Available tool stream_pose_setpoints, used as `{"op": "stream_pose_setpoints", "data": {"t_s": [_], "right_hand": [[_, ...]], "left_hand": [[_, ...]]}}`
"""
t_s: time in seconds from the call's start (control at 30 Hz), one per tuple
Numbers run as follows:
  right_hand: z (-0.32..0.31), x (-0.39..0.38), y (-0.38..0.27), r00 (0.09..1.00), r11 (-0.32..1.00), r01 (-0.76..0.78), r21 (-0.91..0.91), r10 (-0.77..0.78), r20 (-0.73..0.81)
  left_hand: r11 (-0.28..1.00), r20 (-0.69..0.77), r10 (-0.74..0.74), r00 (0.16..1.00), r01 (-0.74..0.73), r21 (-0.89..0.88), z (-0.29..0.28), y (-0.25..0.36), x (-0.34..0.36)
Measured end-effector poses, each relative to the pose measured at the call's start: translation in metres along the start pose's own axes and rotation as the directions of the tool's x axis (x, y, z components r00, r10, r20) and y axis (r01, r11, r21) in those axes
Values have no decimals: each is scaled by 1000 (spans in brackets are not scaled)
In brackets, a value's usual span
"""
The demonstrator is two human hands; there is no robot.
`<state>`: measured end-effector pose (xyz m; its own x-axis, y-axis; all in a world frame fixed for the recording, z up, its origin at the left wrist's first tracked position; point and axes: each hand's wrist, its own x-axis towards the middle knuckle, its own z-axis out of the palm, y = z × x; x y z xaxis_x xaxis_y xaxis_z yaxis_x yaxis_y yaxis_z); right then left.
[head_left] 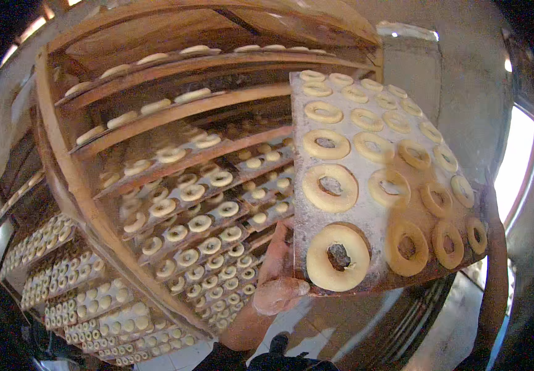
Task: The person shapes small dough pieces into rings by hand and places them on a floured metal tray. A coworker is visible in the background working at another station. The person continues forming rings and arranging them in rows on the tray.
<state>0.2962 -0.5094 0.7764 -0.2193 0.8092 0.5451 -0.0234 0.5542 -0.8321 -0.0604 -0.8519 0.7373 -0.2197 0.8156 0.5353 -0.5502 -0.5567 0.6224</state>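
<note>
Left hand [279, 292] sits at lower centre of the frame, curled about the lower left corner of a flat board [375, 238]; thumb in front near the bottom edge, fingers partly hidden behind. Right hand [494, 222] is dim and shadowed by the board's right edge; I cannot tell from here how far its fingers are bent or how firmly they bear.

Board fills the right half of the frame, lifted well above the floor and lying in front of the rack, its far end up at top centre-right. Rows of pale dough rings [317, 260] cover it; flour dusts the surface; shadow falls across its lower right.

Handling, my reading: board stiff, moderately heavy when loaded, likely to tip at the far end. Rings look soft, easily dented, and could slide on the flour if tilted. I'd grip the bare side edges, opposite each other, thumbs clear of the dough.

Further out: wooden rack [61, 148], centre left, shelves bearing more rings, with small solid rounds [258, 193] beside the board. Lower left, further trays [118, 297] of dough pieces, blurred. Tiled floor [298, 324] at bottom centre; bright opening [519, 161] at far right.
</note>
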Motion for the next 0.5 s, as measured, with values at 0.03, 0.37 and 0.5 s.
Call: {"op": "stream_pose_setpoints", "data": {"t_s": [0.03, 0.37, 0.5], "right_hand": [[6, 17, 3, 1000, 1000, 10, 23, -11, 20], [74, 216, 80, 974, 988, 77, 134, -103, 201], [88, 283, 108, 935, 918, 182, 351, -272, 226]], "left_hand": [[998, -25, 63, 998, -63, 2, 0, 2, 4], [891, -19, 451, 892, -449, 62, -46, 2, 106], [864, -46, 501, 864, -497, 80, -60, -10, 165]]}}
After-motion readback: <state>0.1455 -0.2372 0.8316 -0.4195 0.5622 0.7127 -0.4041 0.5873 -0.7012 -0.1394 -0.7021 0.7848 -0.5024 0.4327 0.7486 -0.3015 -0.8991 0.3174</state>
